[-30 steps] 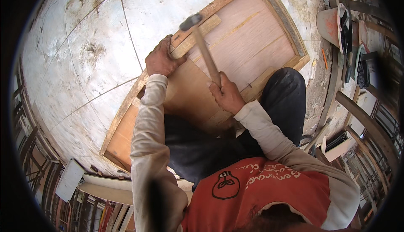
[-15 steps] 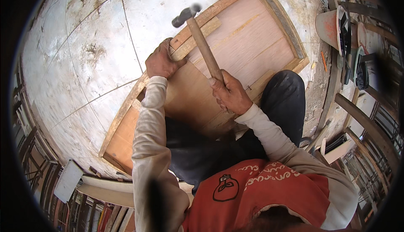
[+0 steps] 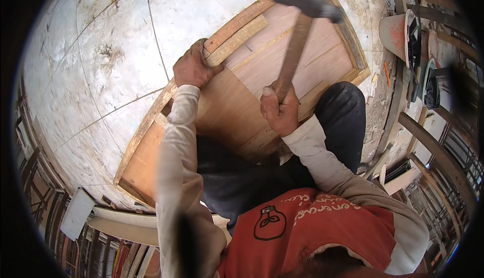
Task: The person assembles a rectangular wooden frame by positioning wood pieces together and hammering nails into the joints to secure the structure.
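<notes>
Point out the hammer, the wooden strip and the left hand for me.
hammer (image 3: 295, 43): head view, middle of the wooden handle.
wooden strip (image 3: 241, 38): head view, its flat top face.
left hand (image 3: 193, 69): head view, back of hand.

Single head-worn fisheye view, steeply downward, close over the wooden panel (image 3: 282, 71) on the floor (image 3: 101, 61).

No package, sign or screen can be made out. The only printed marking sits on the person's red garment (image 3: 348, 237) at the bottom of the view. On the garment's left part is a dark outline emblem (image 3: 269, 222), shaped like a light bulb with a small leaf sprig inside it. Just to the right of the emblem, a line of pale lettering (image 3: 322, 208) curves across the cloth, bending with the folds; its far end is blurred.
</notes>
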